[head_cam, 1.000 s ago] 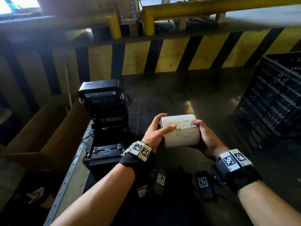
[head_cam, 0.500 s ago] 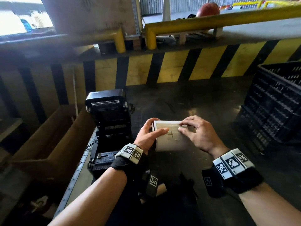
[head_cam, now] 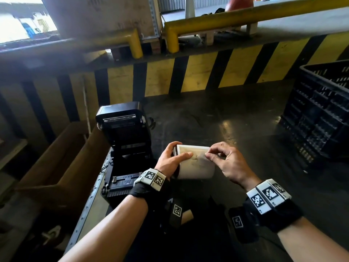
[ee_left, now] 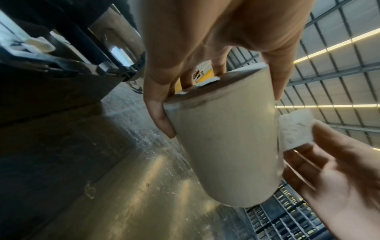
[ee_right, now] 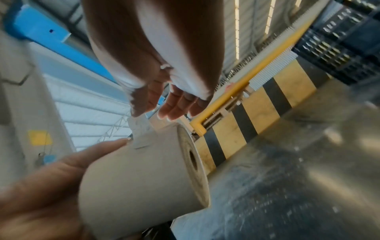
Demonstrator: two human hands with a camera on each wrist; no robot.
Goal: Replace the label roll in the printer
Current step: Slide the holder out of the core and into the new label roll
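Note:
A white label roll (head_cam: pixel 196 163) lies on its side in the air above the dark table. My left hand (head_cam: pixel 179 151) grips its left end, thumb across the front and fingers behind. Thumb and forefinger of my right hand (head_cam: pixel 208 155) pinch a small white tab (ee_left: pixel 294 129) at the roll's top right, and the tab stands partly lifted off the paper. The right wrist view shows the roll (ee_right: pixel 139 181), its core hole and the tab (ee_right: pixel 141 134) under my fingertips. To the left stands the black printer (head_cam: pixel 124 148), lid raised and bay open.
A black plastic crate (head_cam: pixel 321 114) stands at the right of the table (head_cam: pixel 236 120). A brown cardboard box (head_cam: pixel 56 157) sits left of the printer. A yellow-and-black striped barrier (head_cam: pixel 207 72) and yellow rails (head_cam: pixel 245 12) run along the back.
My right hand left the roll's right end and came over the top, where it now pinches the tab. The left hand kept hold of the roll, which turned slightly.

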